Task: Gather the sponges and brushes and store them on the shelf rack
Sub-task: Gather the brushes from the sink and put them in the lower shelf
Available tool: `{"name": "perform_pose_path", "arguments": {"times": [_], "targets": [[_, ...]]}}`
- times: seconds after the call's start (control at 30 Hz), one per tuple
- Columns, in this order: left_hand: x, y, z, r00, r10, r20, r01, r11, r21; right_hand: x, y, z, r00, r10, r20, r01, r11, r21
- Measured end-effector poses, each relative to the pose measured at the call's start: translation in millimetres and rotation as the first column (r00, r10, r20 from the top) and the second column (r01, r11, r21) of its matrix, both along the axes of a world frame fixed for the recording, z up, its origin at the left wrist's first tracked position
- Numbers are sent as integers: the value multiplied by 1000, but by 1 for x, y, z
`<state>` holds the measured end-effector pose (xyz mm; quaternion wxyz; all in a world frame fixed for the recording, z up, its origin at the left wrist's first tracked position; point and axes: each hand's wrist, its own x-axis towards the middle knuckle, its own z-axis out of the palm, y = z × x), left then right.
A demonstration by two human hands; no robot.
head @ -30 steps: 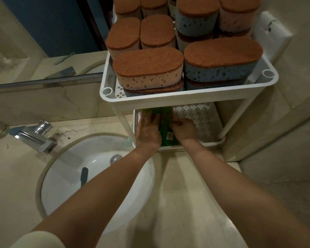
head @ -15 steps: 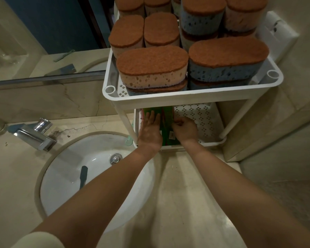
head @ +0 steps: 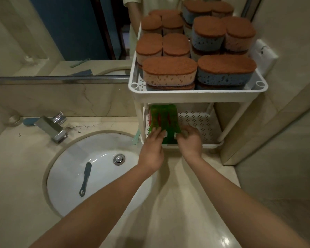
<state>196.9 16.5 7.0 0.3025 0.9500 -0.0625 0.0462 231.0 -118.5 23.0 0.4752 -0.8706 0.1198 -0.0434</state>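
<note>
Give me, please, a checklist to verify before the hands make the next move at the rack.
1. The green pack lies on the lower shelf: ok.
2. The left hand rests with straight fingers on the pack: ok.
3. The right hand is free of the pack: cannot tell; its fingers curl at the corner.
4. Free room beside the pack: ok.
5. The upper shelf has room: not ok; sponges fill it.
6. Everything gathered: not ok; a dark handled tool lies in the sink.

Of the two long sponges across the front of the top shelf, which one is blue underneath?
The right front sponge: blue foam under its brown pad. The left front sponge is peach.
</note>
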Motion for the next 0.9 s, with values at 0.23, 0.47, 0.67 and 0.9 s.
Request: {"name": "perform_pose_path", "arguments": {"times": [0.23, 0.47, 0.67, 0.9], "targets": [[-62, 28, 3, 991, 92, 95, -69, 974, -217, -59, 39, 1, 980, 63, 189, -88, 988, 126], [-101, 77, -6, 911, 406, -66, -397, 825, -402, -90, 92, -13, 970, 237, 52, -242, 957, 160], [-134, 129, -15, 767, 606, -212, -609, 581, -541, -105, 145, -24, 920, 389, -37, -376, 907, 188], [-172, 206, -15, 620, 745, -247, -728, 429, -534, -118, 232, -29, 817, 568, -97, -526, 804, 276]]}}
